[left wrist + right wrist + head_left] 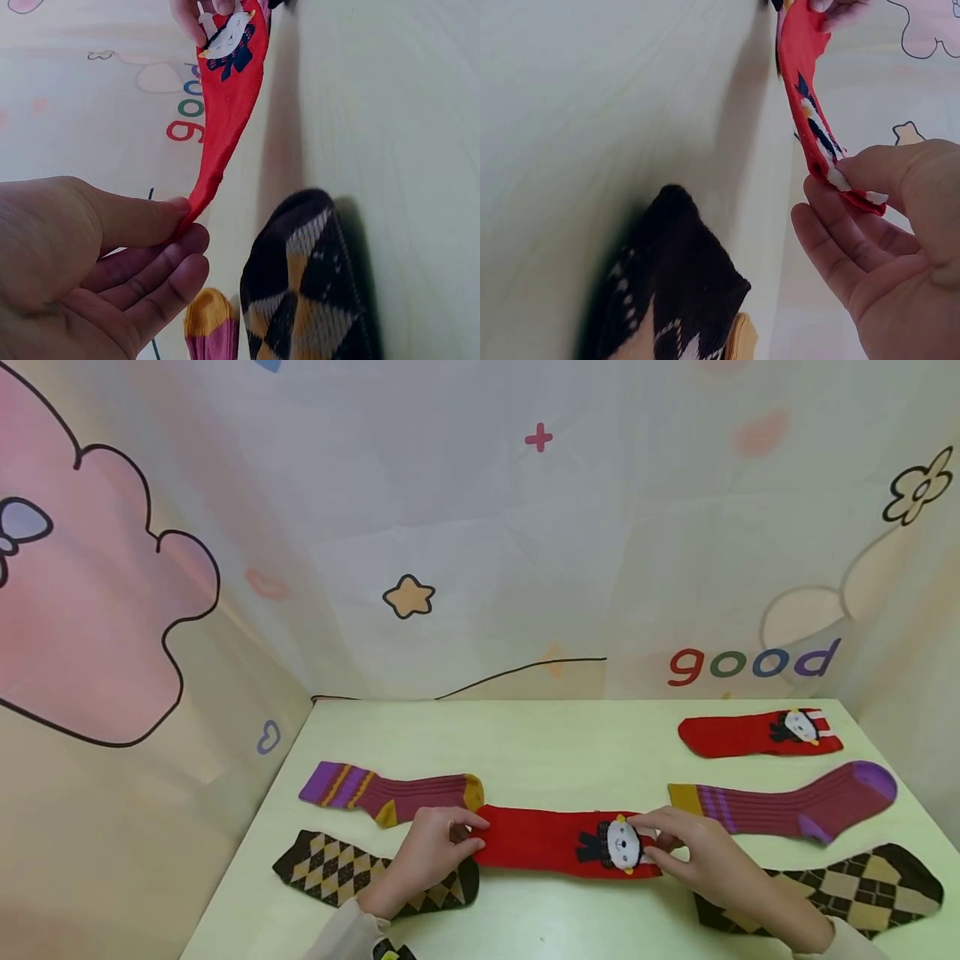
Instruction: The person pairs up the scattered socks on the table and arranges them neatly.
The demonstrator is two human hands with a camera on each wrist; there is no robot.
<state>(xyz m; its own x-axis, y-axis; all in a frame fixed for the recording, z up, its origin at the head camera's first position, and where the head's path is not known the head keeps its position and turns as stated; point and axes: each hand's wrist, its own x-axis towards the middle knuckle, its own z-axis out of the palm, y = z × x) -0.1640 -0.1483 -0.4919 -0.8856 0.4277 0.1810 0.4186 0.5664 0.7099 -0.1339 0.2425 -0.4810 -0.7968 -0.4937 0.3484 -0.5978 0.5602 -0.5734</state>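
Observation:
A red sock [536, 839] with a white cartoon animal face and a dark scarf is stretched flat between both hands, raised above the table. My left hand [432, 853] pinches its plain end between thumb and fingers. At the patterned end, my right hand [701, 852] pinches the cuff beside the face. The left wrist view shows the red sock [225, 127] running from the thumb up to the other hand. In the right wrist view, the cuff of the red sock [826, 154] lies between thumb and fingertips.
A purple-and-mustard sock [427, 793] and a brown argyle sock [337, 870] lie on the table [525, 743] at left. On the right lie a second red sock [731, 735], another purple sock [772, 810] and another argyle sock [862, 889]. A printed curtain [480, 527] hangs behind.

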